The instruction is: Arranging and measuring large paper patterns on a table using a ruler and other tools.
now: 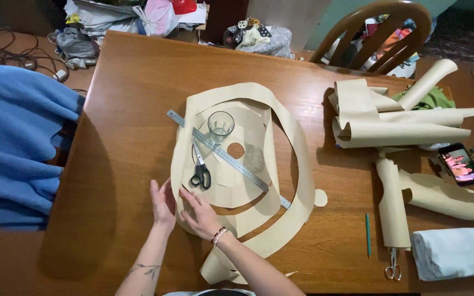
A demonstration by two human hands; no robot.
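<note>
Two hands work at the near edge of a big wooden surface (127,109), which carries everything in view. Blue cloth (17,142) hangs off to the left, draped over something I cannot make out; a wooden chair (390,22) stands at the far right corner.

Largest item at centre: a wide ring of tan paper (297,164), curved like a cut pattern piece, lying flat with a smaller round paper piece (237,131) inside it. A long metal ruler (231,159) lies diagonally across both, and a clear drinking glass (220,125) stands upright on the inner piece. Judging by the curl in the spare rolls, both probably serve as weights to keep the paper flat. Black-handled scissors (200,170) rest closed on the paper just beside the ruler, within easy reach.

Right side: loose paper rolls (401,123), curled and heaped, well apart from the work. Folded white cloth (453,253) near corner; a phone (461,164) lit and face up; a green pencil (367,235); small scissors (393,268) at the end of one roll.

Left hand (164,205): fingers straight and together, palm edge against the ring's left rim, gripping nothing. Right hand (199,215): fingers spread flat on the ring's near-left curve, pressing it down, nothing grasped. Both seem to be smoothing or steadying the paper there.
</note>
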